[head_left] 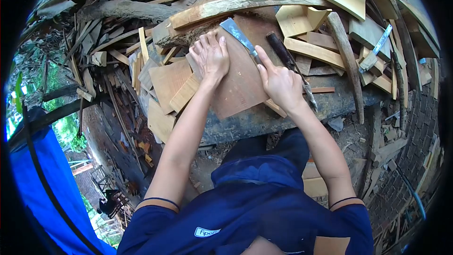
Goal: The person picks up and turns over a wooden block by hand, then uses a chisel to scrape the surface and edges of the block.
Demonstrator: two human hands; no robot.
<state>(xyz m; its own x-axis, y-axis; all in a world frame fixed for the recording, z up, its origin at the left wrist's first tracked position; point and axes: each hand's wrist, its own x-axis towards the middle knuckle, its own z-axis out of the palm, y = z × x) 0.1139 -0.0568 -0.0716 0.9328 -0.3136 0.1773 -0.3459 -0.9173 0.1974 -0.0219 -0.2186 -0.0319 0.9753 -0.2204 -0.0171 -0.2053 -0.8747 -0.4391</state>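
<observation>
A flat brown wooden board [240, 87] lies at a slant on the workbench, right in front of me. My left hand [211, 56] presses on its upper left edge, fingers slightly bent over the wood and the thumb alongside. In my right hand [282, 82] is a broad-bladed knife [238, 35], its forefinger stretched along the back of the tool. The blade points up and left across the board's top right edge, its tip close to my left fingers. My palm hides most of the handle. Just right of the blade lies a dark-handled tool [280, 49] with a narrow metal end.
A long curved timber [245, 2] crosses behind the board. Wood offcuts [316, 52] crowd the right side, with a wooden-handled blade [381, 41] among them. More flat pieces [170, 80] lie left of the board. The bench edge [226, 132] is near my waist; a blue tarp [52, 193] hangs lower left.
</observation>
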